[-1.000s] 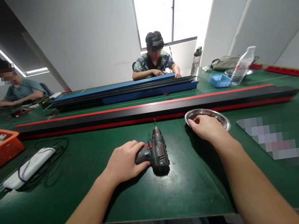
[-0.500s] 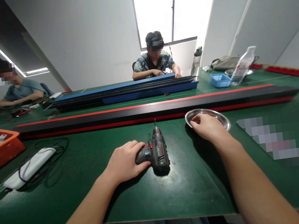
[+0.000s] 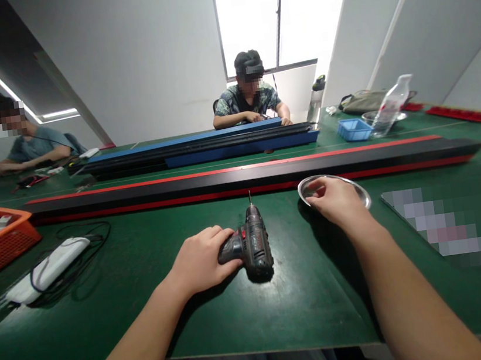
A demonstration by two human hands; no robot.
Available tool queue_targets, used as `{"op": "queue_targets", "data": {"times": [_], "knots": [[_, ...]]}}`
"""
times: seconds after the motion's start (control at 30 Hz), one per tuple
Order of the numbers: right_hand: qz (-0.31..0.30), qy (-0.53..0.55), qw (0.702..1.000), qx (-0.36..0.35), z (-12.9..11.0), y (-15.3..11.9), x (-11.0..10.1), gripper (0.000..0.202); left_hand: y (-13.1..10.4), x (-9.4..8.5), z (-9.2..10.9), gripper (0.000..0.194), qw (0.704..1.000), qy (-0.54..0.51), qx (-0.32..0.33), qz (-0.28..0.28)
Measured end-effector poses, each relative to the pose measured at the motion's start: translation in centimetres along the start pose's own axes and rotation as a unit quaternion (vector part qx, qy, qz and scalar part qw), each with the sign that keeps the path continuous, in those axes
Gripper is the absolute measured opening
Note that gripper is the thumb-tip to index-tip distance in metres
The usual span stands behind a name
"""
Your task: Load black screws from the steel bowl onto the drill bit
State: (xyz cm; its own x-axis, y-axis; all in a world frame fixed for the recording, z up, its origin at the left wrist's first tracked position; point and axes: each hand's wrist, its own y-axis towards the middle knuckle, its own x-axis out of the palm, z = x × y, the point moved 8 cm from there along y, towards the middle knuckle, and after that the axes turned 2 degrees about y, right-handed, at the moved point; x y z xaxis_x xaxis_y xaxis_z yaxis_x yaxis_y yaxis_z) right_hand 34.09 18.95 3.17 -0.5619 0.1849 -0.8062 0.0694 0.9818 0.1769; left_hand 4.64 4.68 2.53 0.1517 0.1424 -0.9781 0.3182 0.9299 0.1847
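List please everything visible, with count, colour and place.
Table: 1, green, foreground
Drill: 1, black, centre
Dish: 1, silver, right of drill
Long bar: 1, black and red, across table
Stacked bars: several, blue and black, behind
Basket: 1, orange, left
Corded device: 1, white, left
Blurred sheet: 1, greyish, right
Tray: 1, blue, right
Bottle: 1, clear, beside tray
Bowl: 1, silver, by bottle
Flask: 1, greyish, rear
Bag: 1, olive, right
Strips: several, red, right
Window: 1, white, rear
Small items: several, mixed, far left
People: at least 2, patterned and teal shirts, rear
Left hand: 1, bare, on drill
Right hand: 1, bare, at dish
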Motion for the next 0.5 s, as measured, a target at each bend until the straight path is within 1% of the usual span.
{"op": "queue_targets", "data": {"times": [0.23,0.43,0.5], "knots": [[0.058,0.008,0.998,0.003,-0.9,-0.5,-1.6,0.021,-0.1,0.0,0.1,0.047,1.000,-0.001,0.004,0.000],[0.101,0.013,0.995,-0.012,-1.6,-0.8,-2.6,0.017,-0.1,0.0,0.1,0.046,1.000,-0.006,0.007,-0.005],[0.115,0.026,0.993,-0.028,-2.1,-1.0,-2.8,0.016,-0.2,-0.1,0.2,0.045,1.000,-0.009,0.010,-0.009]]}}
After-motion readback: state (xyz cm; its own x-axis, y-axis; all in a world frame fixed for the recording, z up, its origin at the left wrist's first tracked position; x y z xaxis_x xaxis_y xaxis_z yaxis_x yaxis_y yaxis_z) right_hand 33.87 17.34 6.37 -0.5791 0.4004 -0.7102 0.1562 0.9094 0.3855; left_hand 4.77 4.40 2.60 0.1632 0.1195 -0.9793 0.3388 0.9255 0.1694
